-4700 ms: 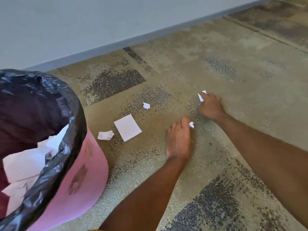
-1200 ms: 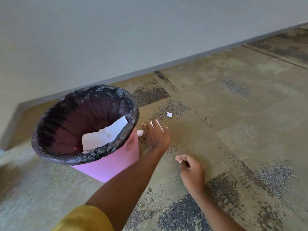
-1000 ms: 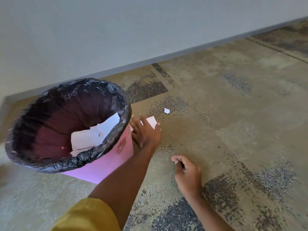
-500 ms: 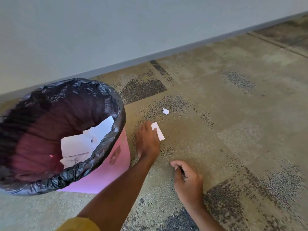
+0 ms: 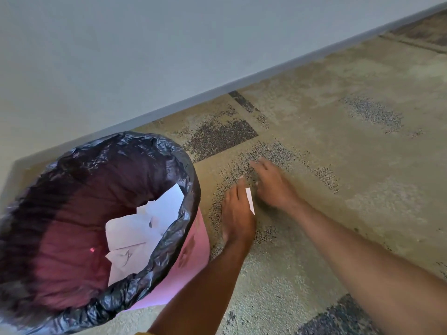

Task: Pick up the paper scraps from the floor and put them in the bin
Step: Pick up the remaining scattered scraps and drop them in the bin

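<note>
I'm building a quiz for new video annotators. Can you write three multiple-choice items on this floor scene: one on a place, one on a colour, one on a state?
1. Where does the bin stand relative to the left hand?
A. To its left
B. To its right
C. Behind the person

2. What colour is the bin's outer wall?
A. Green
B. Pink
C. White

3. What is inside the black liner?
A. Nothing
B. Water
C. White paper

Answers:
1 A, the bin sits left of the hand, near the wall.
2 B, pink shows below the liner.
3 C, white sheets lie in the bin.
</note>
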Demonstrator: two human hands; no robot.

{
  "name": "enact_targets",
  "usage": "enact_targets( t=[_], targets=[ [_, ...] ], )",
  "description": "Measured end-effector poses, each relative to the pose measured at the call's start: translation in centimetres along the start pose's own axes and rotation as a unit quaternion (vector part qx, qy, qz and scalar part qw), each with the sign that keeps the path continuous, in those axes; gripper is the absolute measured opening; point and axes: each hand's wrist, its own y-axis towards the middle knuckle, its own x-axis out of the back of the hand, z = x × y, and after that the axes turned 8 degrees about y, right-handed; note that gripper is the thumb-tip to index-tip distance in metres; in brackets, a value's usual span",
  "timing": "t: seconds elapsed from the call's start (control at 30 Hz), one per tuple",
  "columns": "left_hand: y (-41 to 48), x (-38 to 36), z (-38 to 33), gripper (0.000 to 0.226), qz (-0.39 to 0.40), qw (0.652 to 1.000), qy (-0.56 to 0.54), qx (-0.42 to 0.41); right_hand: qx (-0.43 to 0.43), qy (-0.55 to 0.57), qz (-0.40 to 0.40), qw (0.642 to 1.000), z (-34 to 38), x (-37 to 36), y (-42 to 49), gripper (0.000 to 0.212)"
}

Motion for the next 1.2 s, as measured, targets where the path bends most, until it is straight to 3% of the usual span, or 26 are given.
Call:
enact_targets(
  t=[0.1,0.3,0.47,0.53,0.67,0.8,0.87,0.93,1.0,1.07,1.2],
  targets=[
    [0.1,-0.2,0.1,0.083,-0.009,1.0,0.001,-0.001,0.003,-0.099,0.075,0.992,-0.6,-0.8,2.1,0.072],
    [0.3,0.1,0.1,0.078,0.002,1.0,0.006,0.0,0.079,-0.198,-0.021,0.977,-0.3,-1.6,-0.7,0.029],
    [0.2,0.6,0.0,0.082,0.034,0.998,0.037,0.033,0.048,-0.25,-0.004,0.967,2.5,-1.1,-4.3,0.024],
    [-0.1,0.8,0.0,0.077,0.029,0.998,0.036,0.039,0.01,-0.238,0.009,0.971,3.4,-0.8,-5.8,0.024],
    [-1.8,1.6,-0.4,0.04,0.014,0.999,0.003,0.039,-0.072,-0.162,0.013,0.984,4.3,-0.1,-8.6,0.013],
    [-4.4,3.1,-1.4,0.032,0.036,0.996,-0.053,0.057,-0.114,-0.105,0.019,0.988,3.8,0.0,-11.2,0.006],
    [-4.8,4.0,-1.9,0.028,0.087,0.988,-0.089,0.086,-0.154,-0.004,-0.022,0.988,3.6,0.0,-12.6,0.004],
    [-5.1,4.8,-2.2,0.028,0.141,0.96,-0.195,0.14,-0.227,0.185,-0.066,0.954,4.0,0.5,-14.0,0.015],
    [-5.6,5.7,-2.9,0.03,0.2,0.901,-0.32,0.214,-0.311,0.368,-0.103,0.87,4.7,1.0,-15.6,0.023],
    [-6.4,7.0,-3.6,0.03,0.243,0.836,-0.405,0.279,-0.357,0.461,-0.129,0.802,5.6,1.8,-16.7,0.021],
    [-6.6,11.2,-5.7,0.024,0.275,0.787,-0.467,0.295,-0.352,0.474,-0.172,0.789,8.3,4.6,-17.8,0.017]
  ],
)
